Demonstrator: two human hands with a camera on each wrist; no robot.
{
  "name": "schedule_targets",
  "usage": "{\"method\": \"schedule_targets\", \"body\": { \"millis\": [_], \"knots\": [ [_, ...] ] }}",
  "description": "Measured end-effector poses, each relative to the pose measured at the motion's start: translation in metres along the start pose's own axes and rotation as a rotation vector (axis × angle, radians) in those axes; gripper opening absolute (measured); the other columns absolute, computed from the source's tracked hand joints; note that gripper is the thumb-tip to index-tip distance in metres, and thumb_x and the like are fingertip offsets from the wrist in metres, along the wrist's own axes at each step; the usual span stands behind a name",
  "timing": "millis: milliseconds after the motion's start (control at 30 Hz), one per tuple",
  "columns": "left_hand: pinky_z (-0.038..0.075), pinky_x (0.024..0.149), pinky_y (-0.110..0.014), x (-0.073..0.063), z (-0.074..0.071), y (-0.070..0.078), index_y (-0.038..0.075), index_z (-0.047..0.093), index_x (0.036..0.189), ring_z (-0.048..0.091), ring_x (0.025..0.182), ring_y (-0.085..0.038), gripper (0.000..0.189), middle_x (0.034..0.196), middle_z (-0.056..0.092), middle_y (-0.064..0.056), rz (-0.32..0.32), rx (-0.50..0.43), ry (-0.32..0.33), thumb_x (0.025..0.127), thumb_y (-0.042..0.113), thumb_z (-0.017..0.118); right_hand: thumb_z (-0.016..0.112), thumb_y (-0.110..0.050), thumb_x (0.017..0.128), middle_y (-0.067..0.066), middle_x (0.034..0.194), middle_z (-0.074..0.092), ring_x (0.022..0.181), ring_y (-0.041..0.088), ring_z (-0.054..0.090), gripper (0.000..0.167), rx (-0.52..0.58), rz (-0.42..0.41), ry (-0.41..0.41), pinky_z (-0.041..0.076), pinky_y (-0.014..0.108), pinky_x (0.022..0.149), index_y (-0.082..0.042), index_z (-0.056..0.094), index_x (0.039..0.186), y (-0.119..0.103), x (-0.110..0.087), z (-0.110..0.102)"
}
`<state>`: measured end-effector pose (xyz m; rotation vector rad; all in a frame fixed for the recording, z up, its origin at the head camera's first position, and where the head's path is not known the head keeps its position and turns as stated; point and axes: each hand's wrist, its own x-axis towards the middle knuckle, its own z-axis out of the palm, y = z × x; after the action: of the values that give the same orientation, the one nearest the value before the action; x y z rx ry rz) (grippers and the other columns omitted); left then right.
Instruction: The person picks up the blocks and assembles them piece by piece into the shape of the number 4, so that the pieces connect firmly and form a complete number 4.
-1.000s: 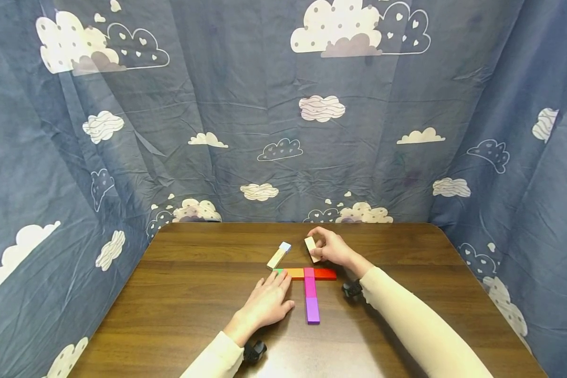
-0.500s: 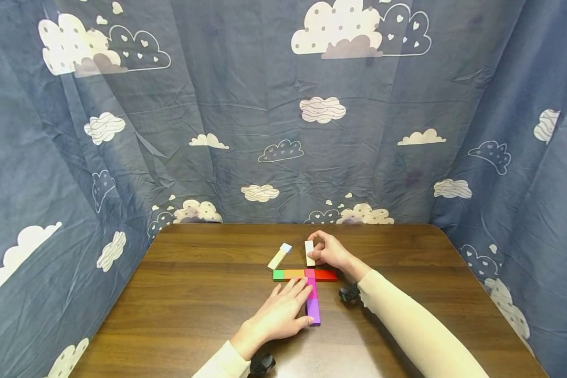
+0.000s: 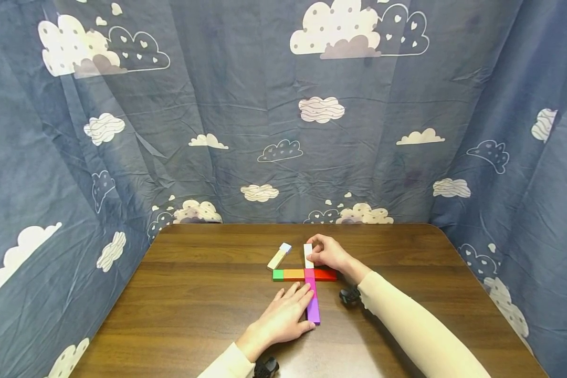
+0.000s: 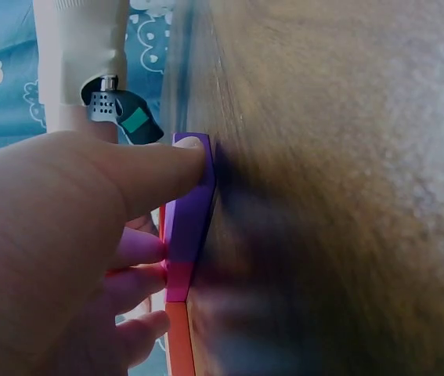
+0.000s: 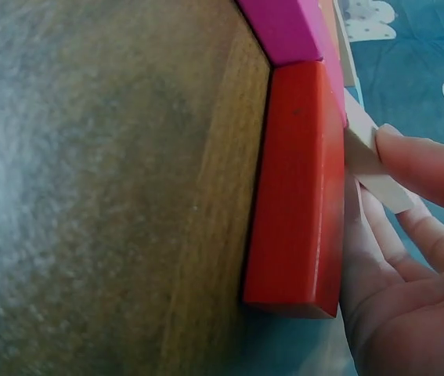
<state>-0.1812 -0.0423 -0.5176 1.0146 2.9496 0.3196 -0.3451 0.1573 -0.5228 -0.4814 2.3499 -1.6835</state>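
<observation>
My right hand (image 3: 329, 253) pinches a cream wooden block (image 3: 308, 250) between thumb and fingers; its near end meets the row of coloured blocks. That row holds a green block (image 3: 277, 275), an orange block (image 3: 293, 275) and a red block (image 3: 325, 275), joined by a pink piece in the middle. From there a magenta block (image 3: 311, 284) and a purple block (image 3: 313, 312) run toward me. My left hand (image 3: 285, 317) lies over this stem, fingers extended onto the magenta part. In the left wrist view its thumb touches the end of the purple block (image 4: 189, 211).
A second cream block (image 3: 276, 259) with a light blue block (image 3: 285, 247) at its far end lies left of my right hand, behind the row. The brown wooden table (image 3: 193, 294) reaches back to a blue cloud-print curtain (image 3: 245, 105).
My left hand has moved right from the green block onto the magenta and purple stem. My right hand has straightened the cream block and drawn it nearer, up to the row.
</observation>
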Motion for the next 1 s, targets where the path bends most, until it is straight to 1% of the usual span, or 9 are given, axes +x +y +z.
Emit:
{"method": "schedule_targets", "body": {
  "millis": [133, 267, 367, 467, 533, 667, 767, 1000],
  "knots": [
    [0.031, 0.113, -0.059, 0.0011, -0.0003, -0.0008, 0.011, 0.044, 0.153, 0.031, 0.147, -0.031, 0.075, 0.160, 0.036, -0.006, 0.001, 0.009, 0.009, 0.093, 0.048, 0.067, 0.077, 0.002, 0.085, 0.019, 0.089, 0.065, 0.068, 0.018, 0.067, 0.044, -0.075, 0.008, 0.028, 0.061, 0.035, 0.064, 0.008, 0.059, 0.124, -0.0026, 0.0002, 0.0008],
    [0.031, 0.113, -0.059, 0.0012, -0.0004, -0.0007, 0.011, 0.044, 0.153, 0.031, 0.147, -0.031, 0.074, 0.160, 0.036, -0.006, 0.000, 0.006, 0.007, 0.093, 0.048, 0.067, 0.081, -0.005, 0.083, 0.012, 0.088, 0.065, 0.065, 0.016, 0.065, 0.040, -0.228, 0.005, 0.066, 0.059, 0.031, 0.060, 0.003, 0.066, 0.119, -0.0026, 0.0004, 0.0009],
    [0.031, 0.113, -0.059, 0.0006, 0.0000, -0.0002, 0.010, 0.044, 0.153, 0.032, 0.147, -0.031, 0.074, 0.160, 0.036, -0.007, 0.000, 0.004, 0.009, 0.094, 0.047, 0.067, 0.082, -0.011, 0.083, 0.006, 0.085, 0.065, 0.066, 0.013, 0.061, 0.037, -0.346, -0.005, 0.076, 0.054, 0.026, 0.061, -0.001, 0.070, 0.117, -0.0018, 0.0010, 0.0009],
    [0.032, 0.112, -0.059, -0.0002, 0.0001, 0.0005, 0.010, 0.044, 0.153, 0.033, 0.146, -0.031, 0.073, 0.160, 0.037, -0.007, -0.001, -0.001, 0.015, 0.094, 0.047, 0.067, 0.082, -0.013, 0.082, 0.003, 0.082, 0.064, 0.070, 0.013, 0.057, 0.037, -0.408, -0.024, 0.070, 0.048, 0.026, 0.064, -0.002, 0.071, 0.116, -0.0014, 0.0013, 0.0018],
    [0.032, 0.112, -0.059, -0.0005, 0.0001, 0.0008, 0.010, 0.044, 0.153, 0.033, 0.146, -0.031, 0.073, 0.160, 0.037, -0.007, -0.001, -0.003, 0.020, 0.094, 0.046, 0.067, 0.083, -0.014, 0.081, 0.002, 0.081, 0.064, 0.070, 0.013, 0.056, 0.038, -0.418, -0.028, 0.069, 0.048, 0.027, 0.064, -0.003, 0.072, 0.116, -0.0016, 0.0014, 0.0022],
    [0.032, 0.112, -0.059, -0.0006, 0.0006, 0.0007, 0.010, 0.044, 0.153, 0.033, 0.146, -0.031, 0.073, 0.160, 0.037, -0.007, -0.001, -0.002, 0.020, 0.094, 0.047, 0.066, 0.084, -0.015, 0.080, 0.001, 0.079, 0.065, 0.067, 0.012, 0.058, 0.041, -0.394, -0.011, 0.072, 0.049, 0.028, 0.063, -0.005, 0.072, 0.117, -0.0010, 0.0008, 0.0029],
    [0.032, 0.112, -0.059, -0.0008, 0.0003, 0.0010, 0.010, 0.044, 0.153, 0.033, 0.146, -0.031, 0.072, 0.160, 0.037, -0.007, -0.001, -0.008, 0.016, 0.094, 0.046, 0.067, 0.084, -0.015, 0.081, 0.002, 0.078, 0.065, 0.064, 0.012, 0.058, 0.042, -0.377, 0.002, 0.069, 0.050, 0.027, 0.060, -0.004, 0.071, 0.119, -0.0008, -0.0003, 0.0027],
    [0.032, 0.112, -0.059, -0.0018, -0.0004, 0.0026, 0.010, 0.044, 0.153, 0.033, 0.146, -0.031, 0.073, 0.160, 0.036, -0.008, -0.007, -0.017, 0.014, 0.094, 0.047, 0.066, 0.084, -0.014, 0.081, 0.002, 0.079, 0.066, 0.063, 0.011, 0.058, 0.044, -0.370, -0.004, 0.059, 0.050, 0.027, 0.060, -0.004, 0.070, 0.122, -0.0028, -0.0018, 0.0029]
  ]
}}
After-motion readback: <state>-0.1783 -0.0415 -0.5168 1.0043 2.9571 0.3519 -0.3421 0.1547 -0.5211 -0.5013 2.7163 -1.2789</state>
